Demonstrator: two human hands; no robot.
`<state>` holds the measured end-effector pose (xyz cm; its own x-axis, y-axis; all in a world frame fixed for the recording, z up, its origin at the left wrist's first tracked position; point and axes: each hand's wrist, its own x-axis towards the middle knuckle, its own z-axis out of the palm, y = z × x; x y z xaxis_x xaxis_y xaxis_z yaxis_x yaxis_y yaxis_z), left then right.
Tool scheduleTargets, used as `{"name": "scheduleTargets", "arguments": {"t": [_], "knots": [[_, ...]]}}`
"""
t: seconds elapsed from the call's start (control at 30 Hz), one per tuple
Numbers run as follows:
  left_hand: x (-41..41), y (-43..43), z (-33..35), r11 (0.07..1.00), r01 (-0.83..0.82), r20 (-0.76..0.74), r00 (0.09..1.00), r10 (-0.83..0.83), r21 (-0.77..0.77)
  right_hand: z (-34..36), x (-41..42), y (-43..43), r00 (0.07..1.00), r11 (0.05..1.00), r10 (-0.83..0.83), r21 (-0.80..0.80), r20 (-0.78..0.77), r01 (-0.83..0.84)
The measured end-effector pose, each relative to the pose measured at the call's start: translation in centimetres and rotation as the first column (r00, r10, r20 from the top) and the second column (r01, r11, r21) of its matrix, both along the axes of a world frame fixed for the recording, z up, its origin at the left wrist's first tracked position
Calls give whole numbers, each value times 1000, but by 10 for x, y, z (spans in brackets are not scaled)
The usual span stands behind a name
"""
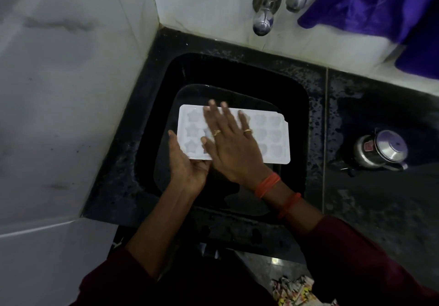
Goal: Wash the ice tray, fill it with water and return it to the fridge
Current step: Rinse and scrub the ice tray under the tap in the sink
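Note:
A white ice tray with star and heart shaped moulds is held flat over the black sink. My left hand grips its near left corner from below, thumb along the left edge. My right hand lies flat on top of the tray with straight, spread fingers, blurred by motion. It wears two rings and orange threads at the wrist. The tap spout hangs above the sink's far side; no water stream is visible.
White tiled walls stand to the left and behind. A purple cloth hangs at the top right. On the dark wet counter to the right sits a small steel pot with a lid. Patterned fabric shows at the bottom.

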<state>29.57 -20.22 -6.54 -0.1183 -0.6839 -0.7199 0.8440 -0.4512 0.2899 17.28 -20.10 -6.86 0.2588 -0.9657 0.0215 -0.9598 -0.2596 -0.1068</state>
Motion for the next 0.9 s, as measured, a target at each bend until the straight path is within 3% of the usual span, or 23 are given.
{"name": "scheduleTargets", "arguments": {"t": [0.13, 0.33, 0.47, 0.53, 0.6, 0.7, 0.77, 0.9], "knots": [[0, -2, 2, 1000, -7, 112, 994, 6, 5, -5, -40, 0, 988, 988, -151, 18, -14, 151], [-10, -4, 7, 999, 34, 151, 988, -37, 23, -9, -62, 5, 952, 952, -305, 1, -7, 305], [-9, -5, 3, 999, 23, 175, 984, -30, 40, -6, -83, 6, 873, 877, -477, -15, 99, 480], [-5, -9, -1, 999, 16, 163, 986, -24, 51, 3, -92, 7, 726, 815, -563, 118, 396, 568], [-3, -13, -6, 998, 24, 163, 986, -33, 57, -3, -101, 10, 423, 743, -603, 282, 677, 608], [-1, -18, -13, 997, 42, 178, 983, -54, 67, -18, -101, 17, -33, 662, -620, 545, 784, 514], [-2, -21, -18, 994, 82, 198, 976, -95, 70, -28, -100, 22, -116, 664, -611, 586, 783, 464], [0, -22, -30, 968, 240, 307, 918, -250, 71, -42, -106, 26, -100, 672, -607, 577, 788, 465]]}}
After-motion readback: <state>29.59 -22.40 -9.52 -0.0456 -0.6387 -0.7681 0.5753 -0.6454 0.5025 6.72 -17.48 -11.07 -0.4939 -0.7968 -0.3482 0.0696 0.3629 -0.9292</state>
